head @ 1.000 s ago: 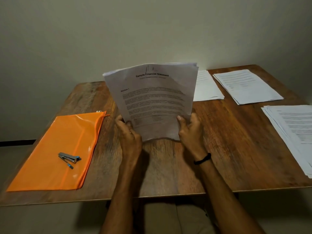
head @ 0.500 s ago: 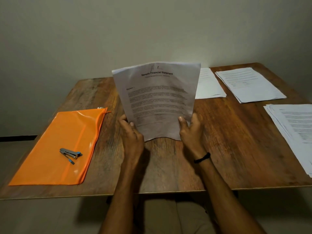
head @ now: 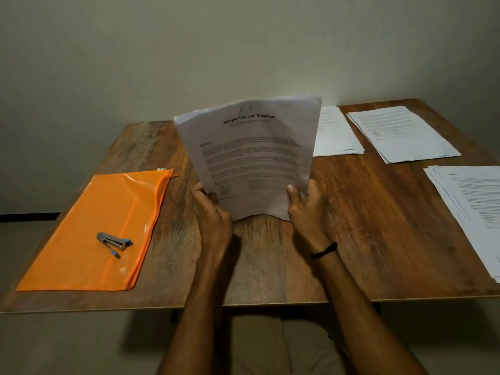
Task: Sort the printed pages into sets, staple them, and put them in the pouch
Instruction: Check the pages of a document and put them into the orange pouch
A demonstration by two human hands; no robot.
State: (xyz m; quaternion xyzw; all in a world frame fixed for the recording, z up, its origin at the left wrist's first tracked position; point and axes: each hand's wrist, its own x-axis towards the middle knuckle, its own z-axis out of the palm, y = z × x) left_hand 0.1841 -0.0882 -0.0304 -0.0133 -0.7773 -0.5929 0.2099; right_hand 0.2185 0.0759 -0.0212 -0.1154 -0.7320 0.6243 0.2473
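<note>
I hold a set of printed pages [head: 254,158] upright above the middle of the wooden table [head: 365,239], its top sheet headed "Sample Financial Statement". My left hand [head: 213,212] grips the lower left edge and my right hand [head: 305,209] grips the lower right edge, thumb on the front. The bottom edge stands on or just above the tabletop. An orange zip pouch [head: 81,253] lies flat at the left, with a small metal stapler [head: 113,240] on top of it.
Three more paper piles lie on the table: one behind the held set [head: 335,131], one at the back right [head: 400,133], and a thicker fanned pile at the right edge [head: 473,209]. A plain wall stands behind the table.
The held pages have been squared up: the loose edges showing behind the top sheet a second ago are now aligned. Both hands keep the same grip.
</note>
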